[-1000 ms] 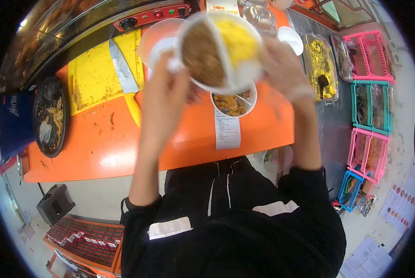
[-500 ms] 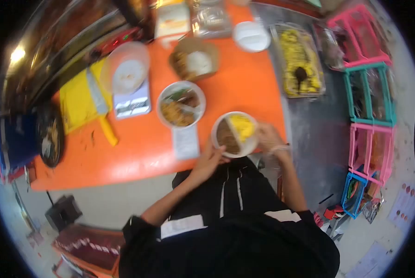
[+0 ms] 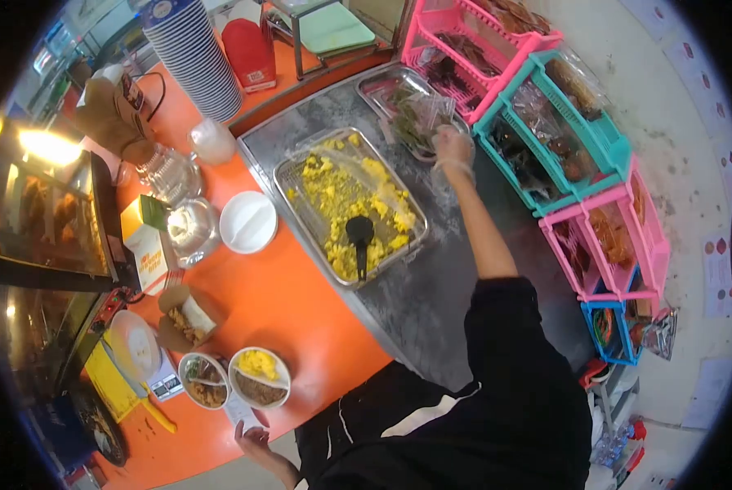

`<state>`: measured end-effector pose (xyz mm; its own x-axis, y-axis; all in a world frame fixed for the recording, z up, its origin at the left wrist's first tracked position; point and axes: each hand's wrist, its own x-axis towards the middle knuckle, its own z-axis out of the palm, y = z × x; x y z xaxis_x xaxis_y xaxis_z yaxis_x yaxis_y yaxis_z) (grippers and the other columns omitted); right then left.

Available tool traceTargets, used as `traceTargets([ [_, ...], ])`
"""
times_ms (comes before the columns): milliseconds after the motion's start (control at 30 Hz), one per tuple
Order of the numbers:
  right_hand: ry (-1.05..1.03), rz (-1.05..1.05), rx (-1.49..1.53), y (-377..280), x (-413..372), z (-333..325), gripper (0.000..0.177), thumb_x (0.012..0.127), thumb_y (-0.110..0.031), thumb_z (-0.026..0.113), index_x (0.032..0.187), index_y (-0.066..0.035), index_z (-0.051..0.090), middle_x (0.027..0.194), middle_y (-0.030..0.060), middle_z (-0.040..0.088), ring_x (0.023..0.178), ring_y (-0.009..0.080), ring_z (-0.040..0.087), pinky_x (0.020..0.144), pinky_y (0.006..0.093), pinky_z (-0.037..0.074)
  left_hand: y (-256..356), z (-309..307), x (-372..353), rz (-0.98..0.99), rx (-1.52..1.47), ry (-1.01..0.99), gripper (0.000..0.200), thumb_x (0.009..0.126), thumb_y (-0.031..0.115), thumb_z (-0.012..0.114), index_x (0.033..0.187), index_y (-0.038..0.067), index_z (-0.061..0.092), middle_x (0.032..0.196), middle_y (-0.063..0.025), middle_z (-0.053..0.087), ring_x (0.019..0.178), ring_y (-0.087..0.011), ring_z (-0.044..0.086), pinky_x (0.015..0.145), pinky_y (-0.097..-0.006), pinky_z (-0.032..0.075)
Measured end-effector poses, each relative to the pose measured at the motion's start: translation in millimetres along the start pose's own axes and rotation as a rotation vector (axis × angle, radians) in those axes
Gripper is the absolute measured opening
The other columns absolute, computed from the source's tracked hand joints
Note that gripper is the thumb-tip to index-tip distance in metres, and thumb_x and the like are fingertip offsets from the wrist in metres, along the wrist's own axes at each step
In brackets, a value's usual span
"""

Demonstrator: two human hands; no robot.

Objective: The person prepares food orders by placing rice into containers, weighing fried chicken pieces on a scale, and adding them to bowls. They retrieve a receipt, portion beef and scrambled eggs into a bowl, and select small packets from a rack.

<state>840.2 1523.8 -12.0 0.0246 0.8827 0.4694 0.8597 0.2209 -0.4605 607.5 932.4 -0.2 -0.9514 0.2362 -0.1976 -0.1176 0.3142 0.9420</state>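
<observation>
My right hand, in a clear glove, reaches over a steel tray of green leaves under clear plastic at the upper middle; its fingertips and anything in them are hard to make out. My left hand rests at the orange table's front edge, fingers apart and empty, below a white paper slip. Just above it stands a round bowl with yellow egg and brown minced food. A second divided bowl with greens and brown food is beside it. The egg tray holds a black scoop.
Pink and teal baskets of packets line the right. Stacked cups stand at the back left. A white lid, brown box, yellow board, knife and scale lie on the table.
The view has swung to the right. My right hand has let go of the egg bowl and moved to the leaf tray. My left hand has come off the bowl, which now stands beside the other one.
</observation>
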Motion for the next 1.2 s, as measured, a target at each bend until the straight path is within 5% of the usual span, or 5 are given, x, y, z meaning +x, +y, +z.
traceTargets([
  [167,-0.457,0.021,-0.405,66.3,68.0,69.0,0.037,0.069,-0.038,0.059,0.096,-0.013,0.064,0.092,0.0189,0.061,0.086,0.0327,0.059,0.076,0.0421,0.045,32.5,23.7,-5.4,0.142,0.074,0.125,0.033,0.093,0.029,0.037,0.110,0.002,0.048,0.070,-0.0050,0.049,0.065,-0.0109,0.046,0.061,-0.0234,0.037],
  [533,-0.074,-0.012,-0.262,45.4,112.4,56.7,0.023,0.078,-0.028,0.050,0.080,-0.009,0.064,0.078,0.0176,0.061,0.075,0.0361,0.059,0.067,0.0475,0.046,89.5,94.1,18.1,-0.006,0.182,0.007,0.034,0.092,0.033,0.041,0.104,0.002,0.050,0.077,-0.0074,0.050,0.058,-0.0154,0.046,0.048,-0.0293,0.039],
  [767,-0.410,0.105,-0.417,38.4,77.6,-47.0,0.027,0.081,-0.025,0.045,0.077,-0.007,0.065,0.085,0.0225,0.060,0.084,0.0359,0.059,0.073,0.0452,0.047,91.5,109.5,33.1,0.147,0.353,-0.202,0.036,0.091,0.031,0.043,0.110,0.001,0.049,0.088,-0.0104,0.055,0.068,-0.0198,0.052,0.059,-0.0310,0.044],
  [1033,0.010,0.131,-0.530,227.9,32.1,-59.8,0.024,0.083,-0.014,0.043,0.101,-0.009,0.059,0.108,0.0172,0.056,0.102,0.0334,0.053,0.085,0.0435,0.043,94.7,126.1,29.2,0.341,0.437,-0.399,0.036,0.091,0.030,0.044,0.112,0.001,0.048,0.090,-0.0112,0.056,0.072,-0.0213,0.053,0.063,-0.0316,0.045],
  [1200,-0.320,0.072,-0.742,225.7,38.5,-73.3,0.027,0.084,-0.014,0.039,0.104,-0.007,0.056,0.107,0.0185,0.056,0.102,0.0359,0.051,0.086,0.0458,0.040,94.8,126.2,22.5,0.423,0.461,-0.460,0.037,0.091,0.030,0.044,0.113,0.000,0.048,0.092,-0.0117,0.057,0.074,-0.0222,0.053,0.066,-0.0319,0.045],
])
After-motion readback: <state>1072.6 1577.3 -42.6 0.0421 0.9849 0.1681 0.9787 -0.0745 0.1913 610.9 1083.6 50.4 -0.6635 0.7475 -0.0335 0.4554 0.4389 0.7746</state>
